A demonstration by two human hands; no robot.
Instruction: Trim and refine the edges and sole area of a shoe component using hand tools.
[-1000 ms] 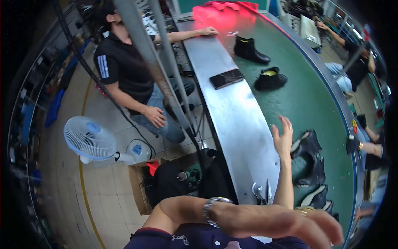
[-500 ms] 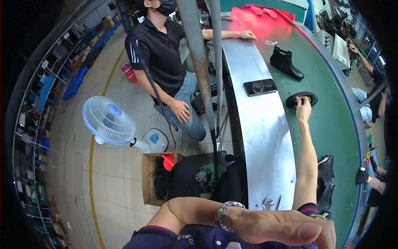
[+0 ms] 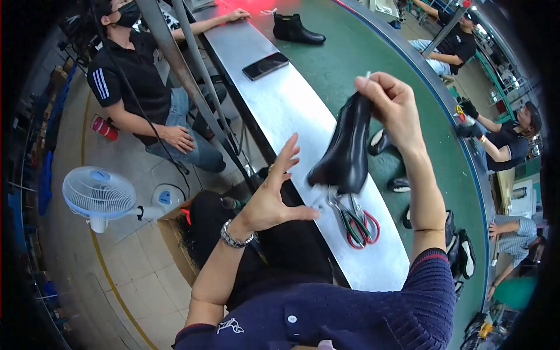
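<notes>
My right hand (image 3: 394, 111) is closed in a pinch on the upper end of a black ankle boot (image 3: 344, 146). The boot hangs toe down over the metal strip (image 3: 274, 96) along the table's edge. To its left, my left hand (image 3: 271, 198) is held open, thumb and fingers spread, not touching the boot. Just below the boot lie hand tools with red and green handles (image 3: 361, 230), partly hidden behind it. A second black ankle boot (image 3: 297, 30) stands farther off on the green surface (image 3: 332, 64).
A dark phone (image 3: 266, 66) rests on the metal strip. More black shoes (image 3: 465, 254) lie at the right. A seated co-worker (image 3: 137, 87) is at the far left, near a metal post (image 3: 175, 64). A fan (image 3: 99, 192) and a cardboard box (image 3: 178, 245) stand on the floor.
My right hand has lifted the boot off the green surface and brought it nearer. My left hand has moved forward and opened beside it. The whole view has turned.
</notes>
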